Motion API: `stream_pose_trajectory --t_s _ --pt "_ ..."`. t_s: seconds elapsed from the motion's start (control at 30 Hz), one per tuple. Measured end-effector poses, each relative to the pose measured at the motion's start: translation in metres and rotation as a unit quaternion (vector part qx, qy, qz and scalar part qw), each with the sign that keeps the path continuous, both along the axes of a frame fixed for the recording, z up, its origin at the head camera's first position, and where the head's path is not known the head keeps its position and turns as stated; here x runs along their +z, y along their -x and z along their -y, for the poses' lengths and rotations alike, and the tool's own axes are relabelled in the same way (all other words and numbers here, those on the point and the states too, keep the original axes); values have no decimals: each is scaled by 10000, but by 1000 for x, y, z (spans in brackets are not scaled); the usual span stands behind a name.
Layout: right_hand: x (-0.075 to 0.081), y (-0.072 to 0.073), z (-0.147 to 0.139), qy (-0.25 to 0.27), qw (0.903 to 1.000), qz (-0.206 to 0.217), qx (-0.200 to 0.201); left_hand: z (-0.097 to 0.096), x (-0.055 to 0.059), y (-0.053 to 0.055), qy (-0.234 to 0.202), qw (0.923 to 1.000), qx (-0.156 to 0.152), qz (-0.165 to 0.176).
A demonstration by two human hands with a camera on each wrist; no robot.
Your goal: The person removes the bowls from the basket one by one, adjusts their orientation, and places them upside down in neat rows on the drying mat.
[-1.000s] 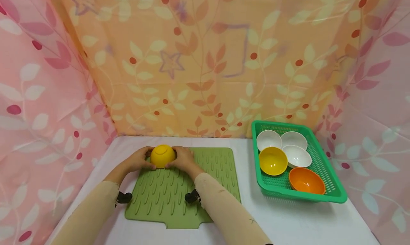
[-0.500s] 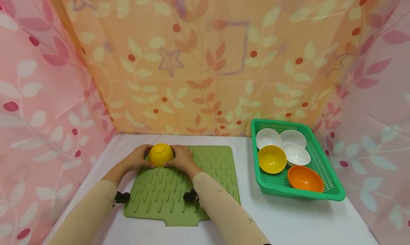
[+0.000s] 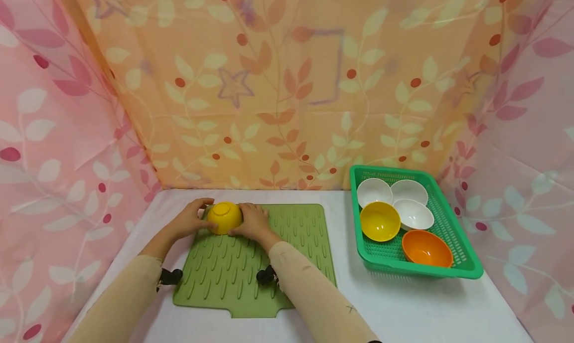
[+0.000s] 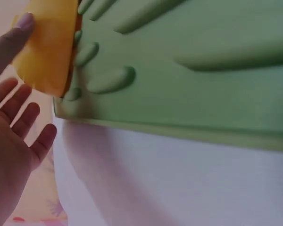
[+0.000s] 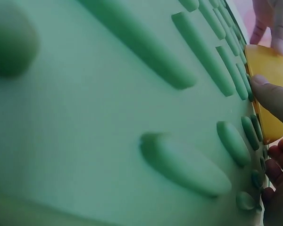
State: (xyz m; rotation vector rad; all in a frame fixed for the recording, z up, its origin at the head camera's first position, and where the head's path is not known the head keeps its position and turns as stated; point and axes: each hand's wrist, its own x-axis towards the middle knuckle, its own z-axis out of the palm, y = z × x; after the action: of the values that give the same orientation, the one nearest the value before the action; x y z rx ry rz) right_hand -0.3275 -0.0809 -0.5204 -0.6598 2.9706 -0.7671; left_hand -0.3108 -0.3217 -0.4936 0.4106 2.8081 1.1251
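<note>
A yellow bowl [image 3: 224,218] sits upside down at the back left of the green ridged mat [image 3: 251,273], its foot ring facing up. My right hand [image 3: 253,221] holds the bowl's right side, thumb at the front near the rim, fingers around behind. On the other side is my left hand [image 3: 190,218], its thumb tip against the bowl and its fingers spread off the wall. In the left wrist view, those loose fingers [image 4: 26,115] stand apart from the bowl [image 4: 49,47]. The right wrist view has the right thumb [image 5: 269,92] lying on the bowl [image 5: 273,70].
To the right stands a green plastic basket [image 3: 421,271]. It holds white bowls [image 3: 414,214], another yellow bowl [image 3: 380,222] and an orange bowl [image 3: 427,248]. White cloth [image 3: 358,303] covers the table, and patterned curtains [image 3: 287,84] enclose the back and sides.
My left hand's fingers have opened and lifted away from the bowl's left side. The bowl and right hand keep their place on the mat; the head view has shifted slightly.
</note>
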Motion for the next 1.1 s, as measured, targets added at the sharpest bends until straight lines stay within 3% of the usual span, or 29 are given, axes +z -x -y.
stream_pose_trajectory --t_s 0.23,0.47,0.7,0.97,1.1 --pt "3 -2 -1 15 9999 71 149 -10 8 4 -267 9996 -69 -117" --pt "14 -8 -4 191 9993 144 291 -13 6 10 -242 9994 24 -265" --pt "23 -12 -13 483 9980 165 384 -12 10 9 -178 9987 43 -477" --pt "48 -22 -24 522 9966 36 643 -9 13 5 -99 9990 -9 -432" --pt "73 -36 -34 503 9949 -2 875 -10 12 7 -82 9992 -30 -402"
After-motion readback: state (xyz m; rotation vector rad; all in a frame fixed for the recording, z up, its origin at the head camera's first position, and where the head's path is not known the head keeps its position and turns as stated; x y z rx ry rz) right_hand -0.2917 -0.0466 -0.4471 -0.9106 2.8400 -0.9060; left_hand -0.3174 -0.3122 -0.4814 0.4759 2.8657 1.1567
